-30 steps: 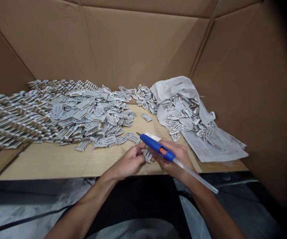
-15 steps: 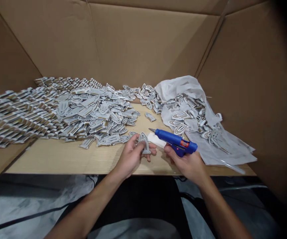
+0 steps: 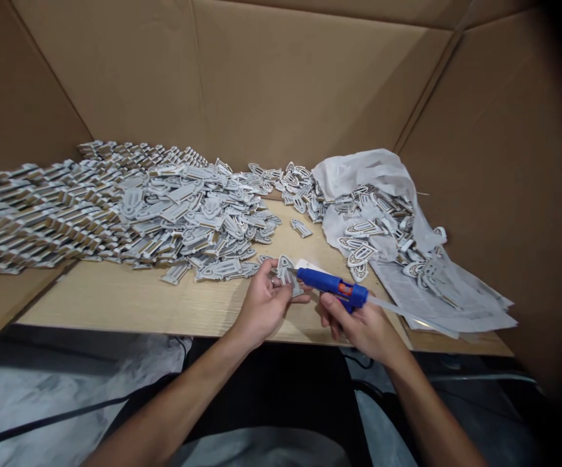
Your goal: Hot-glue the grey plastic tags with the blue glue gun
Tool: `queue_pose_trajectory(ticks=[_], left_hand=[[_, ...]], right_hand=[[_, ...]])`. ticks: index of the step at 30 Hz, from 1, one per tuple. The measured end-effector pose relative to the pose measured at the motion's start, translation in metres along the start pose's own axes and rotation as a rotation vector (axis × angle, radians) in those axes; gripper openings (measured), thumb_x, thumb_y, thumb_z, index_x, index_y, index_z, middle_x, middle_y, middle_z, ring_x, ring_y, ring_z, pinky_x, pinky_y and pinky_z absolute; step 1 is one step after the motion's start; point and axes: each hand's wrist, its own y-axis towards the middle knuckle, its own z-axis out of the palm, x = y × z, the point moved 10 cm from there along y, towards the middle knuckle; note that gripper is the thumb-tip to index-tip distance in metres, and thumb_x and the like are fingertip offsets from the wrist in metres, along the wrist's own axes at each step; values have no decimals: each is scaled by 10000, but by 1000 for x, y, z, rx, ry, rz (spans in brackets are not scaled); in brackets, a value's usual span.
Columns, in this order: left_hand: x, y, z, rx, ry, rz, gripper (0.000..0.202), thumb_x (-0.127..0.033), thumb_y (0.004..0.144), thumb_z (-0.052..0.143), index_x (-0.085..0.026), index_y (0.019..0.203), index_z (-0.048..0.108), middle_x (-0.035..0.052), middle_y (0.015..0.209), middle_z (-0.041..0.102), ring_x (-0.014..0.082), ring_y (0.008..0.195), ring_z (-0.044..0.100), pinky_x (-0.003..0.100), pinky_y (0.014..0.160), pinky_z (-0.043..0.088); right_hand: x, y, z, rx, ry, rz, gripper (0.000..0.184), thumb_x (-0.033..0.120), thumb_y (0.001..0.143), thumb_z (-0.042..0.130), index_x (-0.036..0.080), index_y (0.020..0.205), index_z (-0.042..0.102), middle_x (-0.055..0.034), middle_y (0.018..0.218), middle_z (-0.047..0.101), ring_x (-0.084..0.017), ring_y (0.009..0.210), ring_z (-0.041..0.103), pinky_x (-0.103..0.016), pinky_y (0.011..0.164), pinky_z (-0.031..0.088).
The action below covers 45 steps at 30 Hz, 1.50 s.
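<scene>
Left fingers [image 3: 265, 280] pinching grey cutout [image 3: 286, 271], right fingers [image 3: 333, 318] gripping blue glue gun [image 3: 322, 281]

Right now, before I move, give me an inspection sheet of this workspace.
surface: pale wooden board, partly covered.
job's things: blue glue gun, nozzle at a grey cutout piece.
clutter: heaped cutout pieces, white plastic sheet, printed paper.
hands: left hand holds the piece; right hand grips the gun.
cables: black cable on the floor.
surroundings: cardboard box walls around the board.
</scene>
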Motion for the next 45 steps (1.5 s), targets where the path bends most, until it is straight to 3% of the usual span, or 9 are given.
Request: queue_pose_trajectory(ticks=[8, 16, 33, 36, 39, 42, 45], left_hand=[[1, -2, 2, 4, -25, -30, 496, -192, 766, 809, -190, 1118, 460, 35, 932, 752, 234, 932, 786, 402, 868, 664], [2, 1, 0, -2, -11, 12, 477, -182, 762, 796, -197, 1106, 467, 5, 893, 738, 173, 858, 761, 379, 851, 671], [1, 1, 0, 11, 36, 46, 416, -178, 799, 768, -205, 1098, 480, -11, 870, 706, 144, 829, 739, 359, 872, 655], [0, 0, 0, 8, 29, 39, 424, -186, 786, 783, -209, 1091, 489, -11, 871, 704, 147, 834, 739, 363, 886, 649], [-2, 0, 2, 13, 21, 44, 419, -194, 784, 785, -210, 1083, 491, 0, 900, 711, 150, 853, 735, 346, 878, 643], [-2, 1, 1, 18, 30, 65, 414, -210, 793, 790, -213, 1085, 496, 9, 916, 716, 142, 846, 725, 281, 826, 626], [-1, 1, -1, 25, 70, 82, 446, -257, 796, 823, -226, 1107, 506, -13, 826, 690, 119, 732, 690, 204, 706, 576]], right_hand=[[-2, 0, -2, -35, -28, 12, 423, 594, 977, 610, 184, 877, 623, 3, 638, 624, -122, 450, 565, -225, 436, 462], [7, -1, -7, -76, -130, 41, 394, 583, 957, 629, 216, 815, 643, 10, 529, 620, -160, 444, 586, -256, 453, 473], [18, -4, -10, -93, -204, 0, 396, 575, 964, 627, 235, 762, 633, -7, 562, 660, -176, 473, 606, -274, 460, 463], [29, -4, -10, -97, -256, -51, 401, 569, 983, 595, 239, 757, 620, -17, 591, 658, -187, 526, 620, -278, 484, 458], [48, -5, -7, -111, -359, -191, 345, 513, 1008, 580, 232, 816, 639, -29, 688, 669, -189, 617, 633, -277, 557, 467], [66, -11, 0, -114, -481, -342, 261, 419, 1028, 572, 218, 866, 611, -34, 772, 641, -176, 676, 624, -269, 626, 460], [71, -19, 14, -62, -628, -386, 100, 254, 1017, 536, 217, 929, 566, -40, 854, 638, -169, 683, 631, -262, 615, 434]])
